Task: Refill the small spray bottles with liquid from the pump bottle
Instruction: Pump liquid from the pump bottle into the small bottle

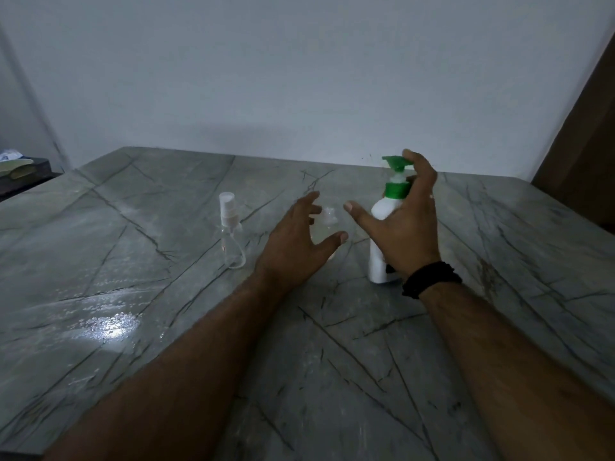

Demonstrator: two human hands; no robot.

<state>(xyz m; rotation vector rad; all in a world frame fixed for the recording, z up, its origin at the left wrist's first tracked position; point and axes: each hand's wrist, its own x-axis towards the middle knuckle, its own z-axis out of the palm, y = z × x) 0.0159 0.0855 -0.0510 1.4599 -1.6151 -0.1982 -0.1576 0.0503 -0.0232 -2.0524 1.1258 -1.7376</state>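
Head view. Both forearms reach forward over the grey marble table (139, 294). The left hand (299, 241) hovers with fingers spread and thumb out, palm down, released and holding nothing; it frames a small clear spray bottle (327, 224) that stands just beyond it (partly hidden, its top blurred, contact cannot be told). The right hand (404, 221) is raised beside the pump bottle (382, 241), fingers straight and splayed; the fingertips lie at the green pump head (394, 161), the thumb points left toward the other hand. No finger curls round the bottle, so the grip is released. A black wristband (431, 279) circles the right wrist.

The pump bottle stands upright, long axis vertical, nozzle pointing left. A second spray bottle (231, 231), capped in white, stands upright well to the left of the left hand, apart from everything.

The table's far edge runs along the wall (299, 78), close behind the pump bottle. Open surface lies left, right and toward the viewer; a wet, glossy patch (109, 327) shows at the near left.
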